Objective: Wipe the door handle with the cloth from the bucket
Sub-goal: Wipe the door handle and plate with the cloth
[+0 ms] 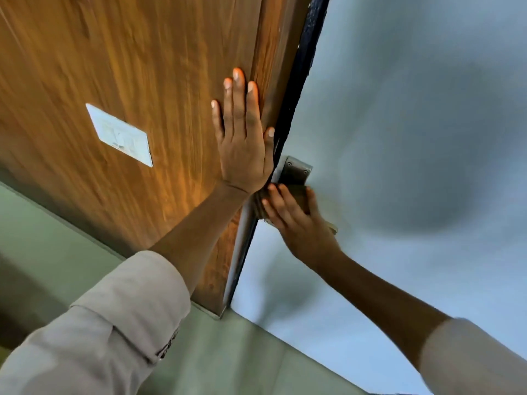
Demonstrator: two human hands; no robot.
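Mostly hidden: door handle under cloth, right hand.

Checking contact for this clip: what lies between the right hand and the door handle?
In the head view, a brownish cloth lies between the right hand and the door handle; the fingers press it on.

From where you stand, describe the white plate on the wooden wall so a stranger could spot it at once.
Start with the big brown wooden panel that fills the upper left of the view. The left hand lies flat against it near its right edge; look left of that hand to the switch plate. It is the only pale, flat rectangle on the dark wood grain, unlike the metal handle plate on the grey door.
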